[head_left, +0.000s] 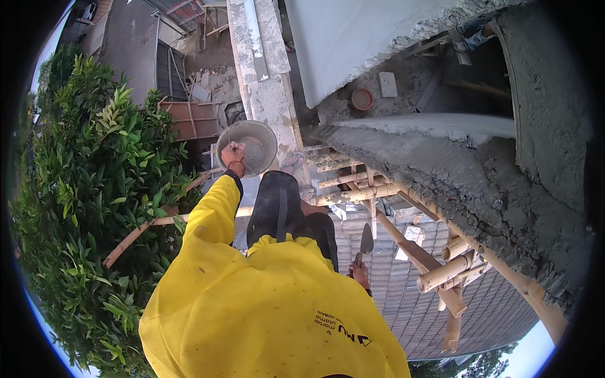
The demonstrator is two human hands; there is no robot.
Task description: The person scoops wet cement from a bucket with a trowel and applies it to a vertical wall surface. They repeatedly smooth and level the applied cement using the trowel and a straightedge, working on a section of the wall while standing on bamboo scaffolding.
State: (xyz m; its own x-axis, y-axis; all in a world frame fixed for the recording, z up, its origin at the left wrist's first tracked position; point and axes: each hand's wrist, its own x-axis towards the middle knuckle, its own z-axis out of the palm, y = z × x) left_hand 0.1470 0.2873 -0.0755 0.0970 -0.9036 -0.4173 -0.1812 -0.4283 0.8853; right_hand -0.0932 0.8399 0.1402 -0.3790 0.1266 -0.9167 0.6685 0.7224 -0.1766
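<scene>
A round grey bucket (267,146) hangs just ahead of my legs, its opening facing up and wet grey mortar smeared inside. My left hand (234,157) is closed at the bucket's left side, fingers curled; the exact part it grips is hard to make out. Low at my right side, my right hand (359,274) is wrapped round the handle of a trowel (367,240). The trowel's pointed grey blade points away from me, above a tiled roof. Yellow sleeves cover my arms, and part of the right arm is hidden by my shirt.
Bamboo poles (359,194) form scaffolding under and right of me. A narrow concrete ledge (271,101) runs ahead. Rough mortared walls (441,157) rise on the right, with an orange bucket (362,99) beyond. Leafy branches (94,208) crowd the left; roof tiles (403,315) lie below.
</scene>
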